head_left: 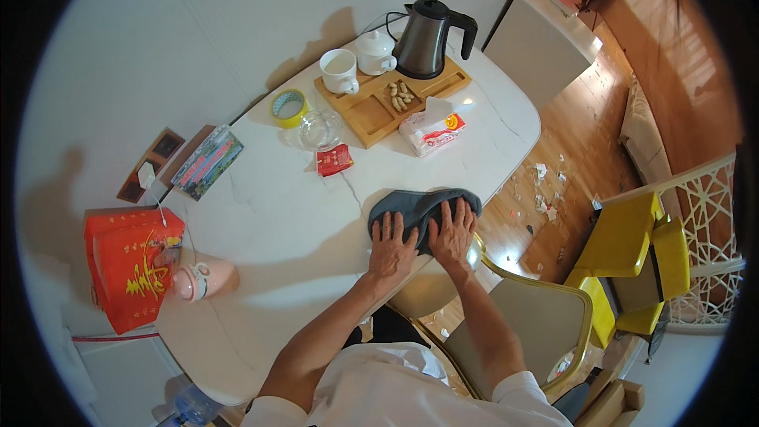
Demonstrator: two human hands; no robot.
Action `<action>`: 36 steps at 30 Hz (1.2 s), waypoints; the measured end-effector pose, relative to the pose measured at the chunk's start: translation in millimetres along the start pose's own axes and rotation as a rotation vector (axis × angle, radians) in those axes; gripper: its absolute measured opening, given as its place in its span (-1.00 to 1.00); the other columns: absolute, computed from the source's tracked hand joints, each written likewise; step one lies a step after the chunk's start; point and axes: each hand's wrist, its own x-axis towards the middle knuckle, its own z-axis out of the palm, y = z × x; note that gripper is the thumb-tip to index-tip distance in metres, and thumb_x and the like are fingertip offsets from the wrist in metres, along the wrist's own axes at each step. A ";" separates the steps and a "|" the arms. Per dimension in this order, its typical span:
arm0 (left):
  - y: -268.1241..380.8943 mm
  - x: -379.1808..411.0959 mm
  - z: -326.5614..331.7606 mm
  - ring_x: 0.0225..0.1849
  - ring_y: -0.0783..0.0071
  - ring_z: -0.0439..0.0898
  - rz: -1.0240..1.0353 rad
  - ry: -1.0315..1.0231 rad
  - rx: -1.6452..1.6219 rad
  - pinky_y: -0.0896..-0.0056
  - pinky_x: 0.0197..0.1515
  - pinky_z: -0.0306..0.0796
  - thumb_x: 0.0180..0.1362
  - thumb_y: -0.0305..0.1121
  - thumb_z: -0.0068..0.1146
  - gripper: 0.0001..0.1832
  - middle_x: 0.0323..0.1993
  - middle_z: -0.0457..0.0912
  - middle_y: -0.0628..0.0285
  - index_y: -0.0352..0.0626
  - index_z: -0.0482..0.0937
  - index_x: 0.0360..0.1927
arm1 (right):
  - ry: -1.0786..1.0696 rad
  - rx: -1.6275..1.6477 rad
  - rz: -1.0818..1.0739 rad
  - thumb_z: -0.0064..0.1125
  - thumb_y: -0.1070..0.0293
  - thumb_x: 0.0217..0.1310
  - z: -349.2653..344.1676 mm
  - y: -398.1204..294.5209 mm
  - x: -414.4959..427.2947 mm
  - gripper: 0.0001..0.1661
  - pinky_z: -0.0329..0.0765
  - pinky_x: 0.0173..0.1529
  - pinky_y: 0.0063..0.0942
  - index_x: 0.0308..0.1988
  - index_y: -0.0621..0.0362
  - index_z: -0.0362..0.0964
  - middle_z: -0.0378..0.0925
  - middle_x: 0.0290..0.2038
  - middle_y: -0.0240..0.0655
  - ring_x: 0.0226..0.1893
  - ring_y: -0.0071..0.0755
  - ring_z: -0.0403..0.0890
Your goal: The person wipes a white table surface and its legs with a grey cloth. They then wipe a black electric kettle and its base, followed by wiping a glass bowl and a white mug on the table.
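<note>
A dark grey piece of cloth (409, 201) lies folded at the near right edge of the white marbled table (284, 207). My left hand (392, 246) rests palm down on its near left part, fingers spread. On its right part lies my right hand (453, 234), also palm down with fingers apart. Both hands press on the fabric from above, and neither is closed around it. Their palms hide some of the cloth's near side.
Beyond the cloth are a tissue pack (431, 130), a red packet (334, 160), a glass ashtray (320, 130) and yellow tape (289, 108). A wooden tray (367, 115) bears peanuts, white cups and an electric kettle (422, 41). A pink bottle (207, 279) and red bag (133, 267) stand left; a chair (522, 314) is right.
</note>
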 end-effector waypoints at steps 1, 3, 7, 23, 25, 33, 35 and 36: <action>3.6 11.9 1.4 0.40 -0.40 0.03 0.003 -0.007 0.004 -0.35 0.38 -0.08 0.21 -0.13 0.13 -0.47 0.36 0.11 -0.32 -0.06 0.48 0.24 | 0.008 -0.013 0.004 0.18 0.12 0.16 1.5 10.3 8.9 -0.37 0.07 0.36 0.16 0.19 0.14 0.38 0.25 0.26 0.15 0.29 0.25 0.21; 11.6 37.4 1.5 0.38 -0.40 0.07 0.011 0.001 0.003 -0.35 0.36 -0.04 0.21 -0.15 0.13 -0.49 0.35 0.12 -0.33 -0.07 0.49 0.22 | 0.022 -0.033 0.013 0.17 0.11 0.17 2.1 31.7 25.1 -0.37 0.07 0.36 0.17 0.20 0.13 0.37 0.24 0.25 0.15 0.28 0.25 0.21; 19.3 76.6 -0.4 0.36 -0.36 0.12 0.001 0.038 -0.014 -0.34 0.35 -0.01 0.20 -0.17 0.14 -0.53 0.35 0.16 -0.29 -0.04 0.54 0.18 | 0.037 -0.073 0.052 0.14 0.07 0.19 8.8 57.7 54.6 -0.36 0.06 0.36 0.15 0.21 0.11 0.36 0.24 0.25 0.14 0.29 0.23 0.20; -43.3 38.9 -6.1 0.35 -0.21 0.24 -0.049 0.264 -0.056 -0.23 0.38 0.02 0.08 -0.42 0.11 -0.60 0.30 0.33 -0.13 -0.04 0.64 0.04 | -0.005 -0.071 0.088 0.09 0.18 0.21 24.9 -16.7 37.0 -0.40 0.04 0.39 0.13 0.21 0.18 0.34 0.21 0.28 0.14 0.31 0.20 0.18; -57.1 21.0 -13.5 0.36 -0.22 0.24 -0.084 0.286 -0.064 -0.24 0.39 0.02 0.08 -0.41 0.14 -0.61 0.30 0.33 -0.13 -0.04 0.65 0.04 | -0.022 -0.058 0.049 0.09 0.18 0.21 29.9 -40.1 31.6 -0.38 0.04 0.39 0.13 0.22 0.18 0.33 0.21 0.28 0.13 0.31 0.20 0.17; -101.8 -91.2 -29.1 0.35 -0.23 0.26 -0.194 0.360 -0.018 -0.20 0.40 0.04 0.07 -0.41 0.20 -0.60 0.30 0.33 -0.14 -0.05 0.65 0.05 | -0.107 0.014 -0.098 0.09 0.17 0.20 39.6 -130.7 -15.4 -0.37 -0.01 0.40 0.13 0.23 0.17 0.32 0.21 0.29 0.14 0.33 0.19 0.16; -104.0 -107.5 -25.2 0.35 -0.23 0.25 -0.191 0.373 -0.005 -0.21 0.40 0.03 0.09 -0.42 0.16 -0.62 0.30 0.33 -0.15 -0.07 0.65 0.04 | -0.109 0.034 -0.118 0.09 0.17 0.21 38.2 -141.0 -22.6 -0.39 -0.02 0.41 0.11 0.21 0.16 0.34 0.23 0.28 0.12 0.33 0.17 0.17; -102.8 -112.4 -23.7 0.35 -0.23 0.25 -0.195 0.375 -0.007 -0.22 0.40 0.03 0.10 -0.42 0.15 -0.63 0.30 0.33 -0.15 -0.08 0.66 0.03 | -0.112 0.040 -0.110 0.09 0.17 0.21 36.8 -141.9 -22.8 -0.40 -0.02 0.41 0.10 0.21 0.16 0.34 0.23 0.28 0.11 0.33 0.16 0.17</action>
